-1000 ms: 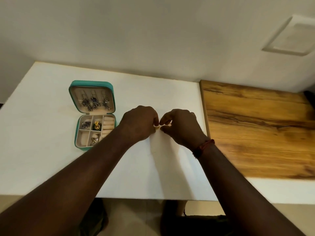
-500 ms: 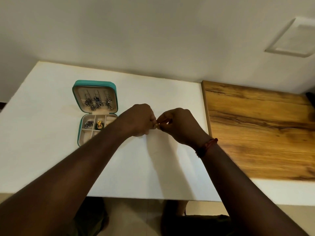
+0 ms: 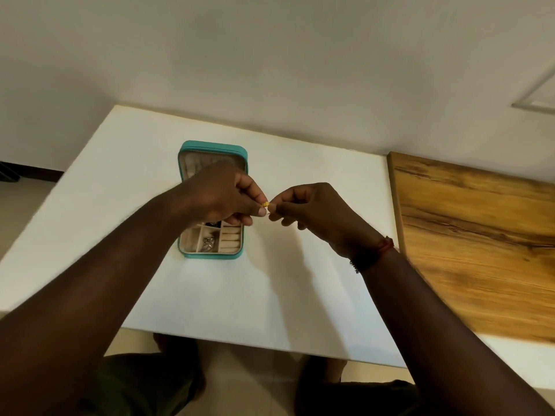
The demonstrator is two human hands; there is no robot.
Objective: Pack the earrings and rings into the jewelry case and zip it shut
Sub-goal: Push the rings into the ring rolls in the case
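Observation:
A teal jewelry case [image 3: 210, 256] lies open on the white table [image 3: 270, 295], lid tilted back. Its beige tray shows a silver piece [image 3: 209, 242] in a front compartment and ring rolls [image 3: 231, 237] at the right. My left hand [image 3: 222, 196] hovers over the case and hides most of the lid and the rear compartments. My right hand [image 3: 312, 211] is just right of it. Both hands pinch a small gold piece of jewelry [image 3: 265, 204] between their fingertips, raised above the table to the right of the case.
A wooden board [image 3: 480, 241] lies on the table's right side, its edge close to my right wrist. The wall runs along the table's far edge. My legs show below the near edge.
Both hands have lifted off the table with the small gold piece pinched between them. The view has shifted, so the case now sits nearer the middle, under my left hand.

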